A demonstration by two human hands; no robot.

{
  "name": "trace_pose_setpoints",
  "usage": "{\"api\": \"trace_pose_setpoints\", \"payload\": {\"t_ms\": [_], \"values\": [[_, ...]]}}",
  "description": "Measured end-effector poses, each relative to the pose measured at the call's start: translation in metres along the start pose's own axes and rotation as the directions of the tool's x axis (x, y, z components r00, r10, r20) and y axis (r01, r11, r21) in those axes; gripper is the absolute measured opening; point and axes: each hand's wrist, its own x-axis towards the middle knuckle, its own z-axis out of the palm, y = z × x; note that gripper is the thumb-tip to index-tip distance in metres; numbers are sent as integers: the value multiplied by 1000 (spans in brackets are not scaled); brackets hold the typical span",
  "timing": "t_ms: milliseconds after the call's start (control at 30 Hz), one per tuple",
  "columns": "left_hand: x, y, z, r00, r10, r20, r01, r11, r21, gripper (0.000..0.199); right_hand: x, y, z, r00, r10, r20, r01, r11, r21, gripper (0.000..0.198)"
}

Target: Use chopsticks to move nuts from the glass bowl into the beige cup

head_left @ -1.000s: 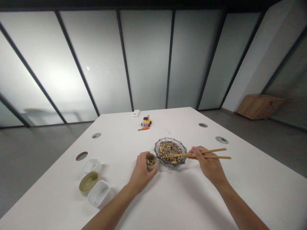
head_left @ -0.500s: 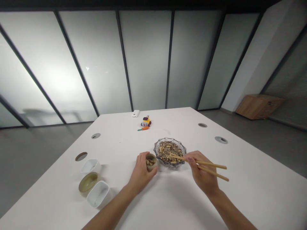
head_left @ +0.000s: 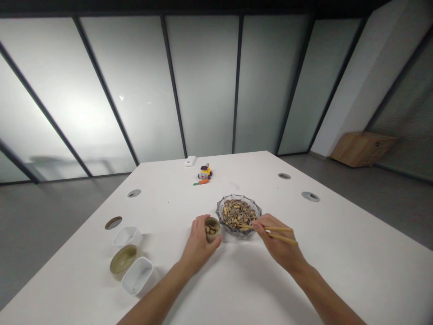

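Two bare hands work near the middle of a white surface (head_left: pixel 338 253). Left hand (head_left: pixel 198 243) is wrapped round a small tan cup (head_left: pixel 213 227) w/ pale nuts inside (peanuts by the look, too small to be sure); its grip is curled shut on the cup's near side, thumb and fingers touching the wall, cup standing upright on the surface. Right hand (head_left: pixel 279 243) has its grip pressed together on a pair of wooden chopsticks (head_left: pixel 270 232), pinching them partway along; the back ends stick out to the right past the knuckles, the tips reach left into a clear glass bowl (head_left: pixel 238 215) just beside the cup. Bowl is filled w/ striped seeds mixed w/ a few pale nuts; chopstick tips lie at its near edge among the contents, and whether they pinch anything I cannot tell.

Off to the left, near the surface's edge: a white dish (head_left: pixel 126 235), an olive-green bowl (head_left: pixel 123 259) and another white dish (head_left: pixel 137 275), close together in a row. Far end of the surface: a small yellow toy car (head_left: pixel 204 172), an orange toy carrot (head_left: pixel 202 182) just in front of it, and a white box (head_left: pixel 190 160) near both. Round cable holes dot the surface on both sides.
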Motion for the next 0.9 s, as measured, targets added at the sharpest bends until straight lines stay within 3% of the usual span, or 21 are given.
{"api": "trace_pose_setpoints", "payload": {"t_ms": [200, 667, 900], "values": [[0, 0, 0, 1000, 20, -11, -20, 1000, 9, 57, -1, 0, 1, 998, 51, -22, -50, 998, 41, 48], [0, 2, -1, 1000, 3, 4, -3, 1000, 7, 58, -2, 2, 3, 999, -20, -51, 23, 998, 63, 41], [0, 2, -1, 1000, 4, 7, -4, 1000, 9, 58, 0, -2, 2, 1000, 12, 28, -14, 995, 97, 44]]}}
